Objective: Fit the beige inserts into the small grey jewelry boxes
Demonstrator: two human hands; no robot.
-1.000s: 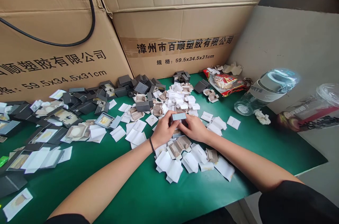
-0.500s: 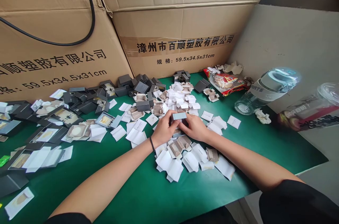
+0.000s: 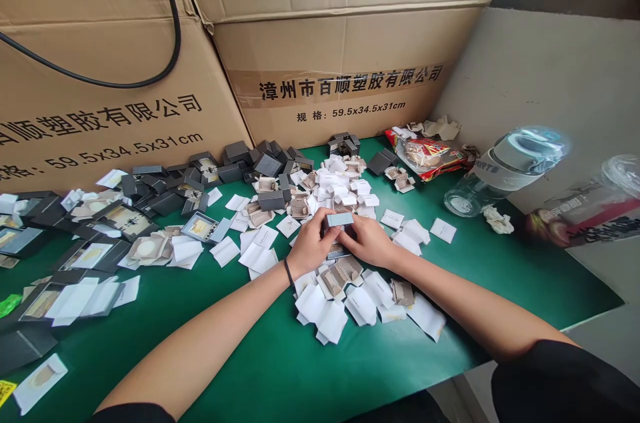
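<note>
Between both hands is a small grey box (image 3: 339, 218), its top edge facing me and its lower part partly covered by my fingers. My left hand (image 3: 314, 242) closes on its left side, the thumb near the middle. On the other side my right hand (image 3: 369, 241) grips it, fingertips meeting the left thumb. White folded papers (image 3: 334, 191) are heaped just beyond the hands. Nearer to me, below the hands, lie opened white papers (image 3: 361, 305) and a brown cardboard insert (image 3: 340, 275).
Dark grey boxes (image 3: 160, 190), some opened, crowd the left and back of the green table (image 3: 240, 356). Large cartons (image 3: 340, 50) stand behind. At right are a clear bottle (image 3: 500, 170), a red snack bag (image 3: 425, 156), crumpled tissue (image 3: 497, 219) and a plastic cup (image 3: 590, 210).
My hands keep their hold on the grey box in almost the same place. The whole view has shifted very slightly, and more of a yellow label shows at the lower left edge.
</note>
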